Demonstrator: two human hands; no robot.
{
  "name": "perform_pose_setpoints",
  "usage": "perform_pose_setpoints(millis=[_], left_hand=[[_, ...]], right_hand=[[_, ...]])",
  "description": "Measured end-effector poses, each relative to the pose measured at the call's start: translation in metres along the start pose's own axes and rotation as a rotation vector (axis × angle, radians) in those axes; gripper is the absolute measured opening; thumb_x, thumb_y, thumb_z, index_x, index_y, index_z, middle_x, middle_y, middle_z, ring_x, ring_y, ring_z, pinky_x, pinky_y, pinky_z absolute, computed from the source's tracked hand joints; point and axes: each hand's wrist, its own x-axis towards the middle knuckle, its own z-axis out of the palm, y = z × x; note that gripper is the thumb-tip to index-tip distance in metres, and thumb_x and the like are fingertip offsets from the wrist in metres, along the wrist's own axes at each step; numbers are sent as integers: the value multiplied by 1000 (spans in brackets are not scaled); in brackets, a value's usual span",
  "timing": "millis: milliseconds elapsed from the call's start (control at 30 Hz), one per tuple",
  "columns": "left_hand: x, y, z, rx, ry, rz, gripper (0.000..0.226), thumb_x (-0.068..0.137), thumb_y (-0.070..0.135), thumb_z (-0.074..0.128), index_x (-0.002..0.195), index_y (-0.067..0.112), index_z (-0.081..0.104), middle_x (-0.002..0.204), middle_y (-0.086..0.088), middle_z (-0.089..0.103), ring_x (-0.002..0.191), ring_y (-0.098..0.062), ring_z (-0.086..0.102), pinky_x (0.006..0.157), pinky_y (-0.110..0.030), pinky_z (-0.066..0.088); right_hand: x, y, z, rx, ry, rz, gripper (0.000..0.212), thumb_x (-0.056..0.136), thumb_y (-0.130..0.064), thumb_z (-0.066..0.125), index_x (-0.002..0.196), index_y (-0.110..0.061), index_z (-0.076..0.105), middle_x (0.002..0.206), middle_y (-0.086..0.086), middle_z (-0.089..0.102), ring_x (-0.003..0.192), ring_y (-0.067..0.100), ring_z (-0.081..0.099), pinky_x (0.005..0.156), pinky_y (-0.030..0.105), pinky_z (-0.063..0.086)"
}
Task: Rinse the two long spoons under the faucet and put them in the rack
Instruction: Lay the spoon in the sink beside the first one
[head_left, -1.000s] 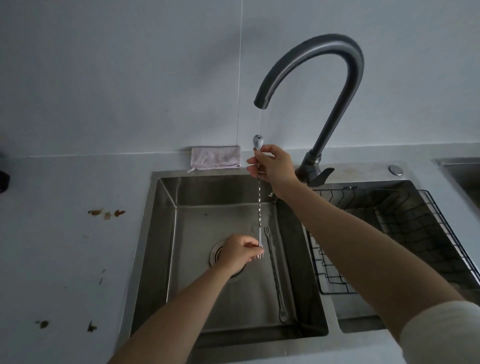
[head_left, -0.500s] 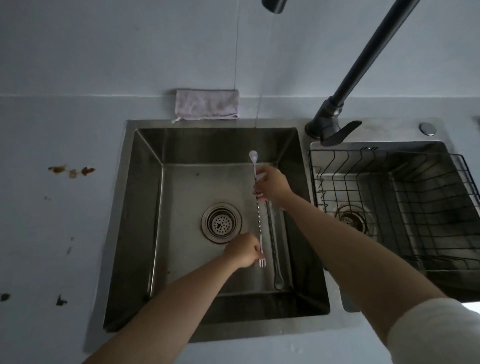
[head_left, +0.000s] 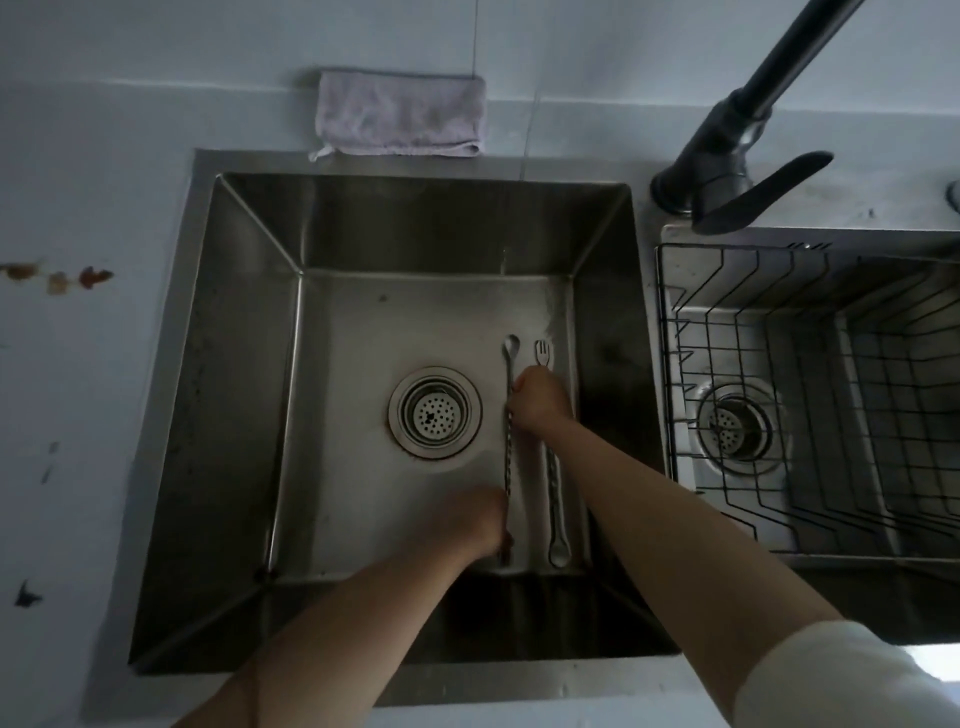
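Lowered from beneath the faucet (head_left: 727, 140) since the earlier frames, the held spoon (head_left: 508, 457) is now found deep in the sink basin (head_left: 234, 415). Its small bowl is pointed toward the back wall and its twisted stem is run toward the near edge. Whether the basin floor is touched cannot be told.

The upper stem is gripped by the right hand (head_left: 540, 400), fingers curled round it just below the bowl, with the forearm stretched in from the lower right (a pale sleeve is seen at the elbow). The lower end is held by the left hand (head_left: 475, 522), knuckles turned up and slightly blurred, with the forearm reached in from the bottom edge.

Just to the right, the second spoon (head_left: 555, 488) is laid flat and parallel, fork end to the back, partly covered by the right wrist. A drain strainer (head_left: 435, 412) is seen to the left. The rack (head_left: 883, 415) is set in the smaller basin on the right, well apart. A folded cloth (head_left: 400, 114) is laid on the surface (head_left: 93, 441) behind the sink.
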Motion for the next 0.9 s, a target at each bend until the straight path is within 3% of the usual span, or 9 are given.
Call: perform_pose_setpoints(millis=[100, 200, 433, 600, 800, 900], left_hand=[[3, -4, 5, -17, 34, -31, 29, 92, 15, 49, 120, 8, 53, 131, -15, 54, 121, -30, 49, 100, -36, 39], [6, -4, 7, 10, 21, -41, 29, 91, 18, 51, 118, 8, 54, 129, -15, 55, 120, -31, 50, 100, -37, 40], [2, 2, 6, 34, 38, -68, 30, 94, 17, 44, 122, 8, 53, 132, -15, 53, 123, -29, 49, 100, -34, 39], [-17, 7, -14, 140, 92, -8, 27, 93, 21, 46, 114, 8, 58, 123, -14, 59, 114, -29, 55, 94, -34, 44], [-57, 18, -74, 387, 424, 105, 32, 94, 34, 42, 106, 10, 59, 110, -13, 64, 104, -30, 58, 85, -37, 45], [-89, 37, -118, 403, 633, 176, 30, 92, 33, 45, 110, 14, 60, 113, -11, 63, 107, -29, 56, 88, -37, 44]], right_hand=[[0, 0, 3, -64, 1, -29, 11, 87, -1, 46, 86, -4, 56, 104, 21, 63, 95, 32, 61, 65, 26, 38], [-3, 1, 6, -109, 29, -59, 21, 91, -3, 40, 106, 2, 55, 114, 21, 59, 105, 33, 56, 74, 29, 42], [-15, 3, 5, -111, 31, -60, 21, 95, -11, 42, 109, -1, 53, 115, 18, 60, 103, 31, 58, 71, 27, 40], [-41, -7, -18, -46, 38, -82, 33, 97, -24, 39, 120, -3, 48, 120, 18, 58, 107, 32, 57, 84, 34, 47], [-88, -25, -66, -20, 30, -300, 52, 98, -30, 39, 144, -10, 26, 145, 13, 40, 129, 31, 42, 101, 35, 37], [-111, -32, -95, 19, 97, -386, 60, 97, -32, 41, 148, -15, 16, 157, 7, 18, 142, 24, 22, 112, 34, 24]])
